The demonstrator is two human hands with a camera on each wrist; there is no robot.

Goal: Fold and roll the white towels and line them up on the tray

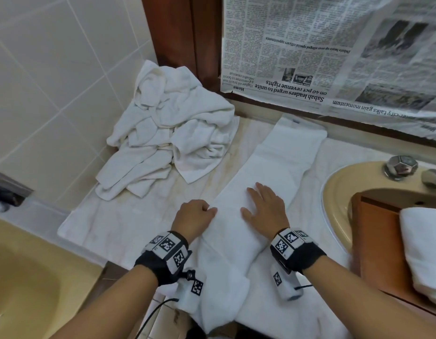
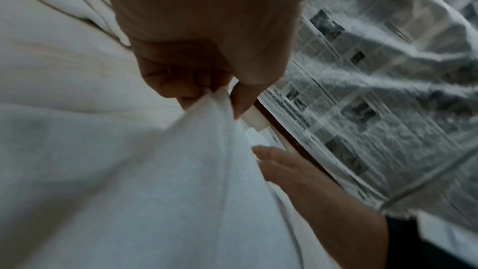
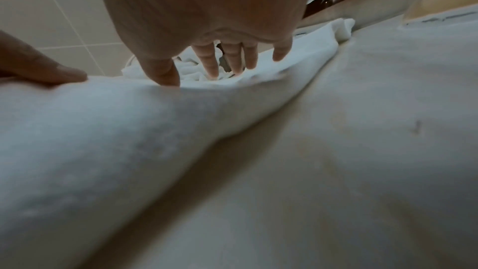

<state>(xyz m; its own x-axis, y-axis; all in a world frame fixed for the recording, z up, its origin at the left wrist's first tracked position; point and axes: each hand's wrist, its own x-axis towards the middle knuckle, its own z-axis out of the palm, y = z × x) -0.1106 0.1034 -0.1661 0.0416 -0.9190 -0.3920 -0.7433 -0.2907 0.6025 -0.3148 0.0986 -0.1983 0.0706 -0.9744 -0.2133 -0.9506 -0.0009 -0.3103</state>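
A long white towel (image 1: pixel 273 165), folded into a narrow strip, lies on the counter from the mirror frame down over the front edge. My left hand (image 1: pixel 196 217) pinches its left edge with curled fingers; the left wrist view shows the towel edge (image 2: pixel 207 109) held between thumb and fingers. My right hand (image 1: pixel 264 206) lies flat on the towel with fingers spread, and the right wrist view shows its fingertips (image 3: pixel 214 73) pressing the cloth (image 3: pixel 103 130). A rolled white towel (image 1: pixel 422 250) rests on the brown wooden tray (image 1: pixel 378 241) at the right.
A heap of crumpled white towels (image 1: pixel 168 133) sits at the back left by the tiled wall. A beige sink (image 1: pixel 339 192) with a chrome tap (image 1: pixel 400 166) is at the right, under the tray. Newspaper (image 1: pixel 334 50) covers the mirror. A white cloth (image 1: pixel 119 216) covers the counter.
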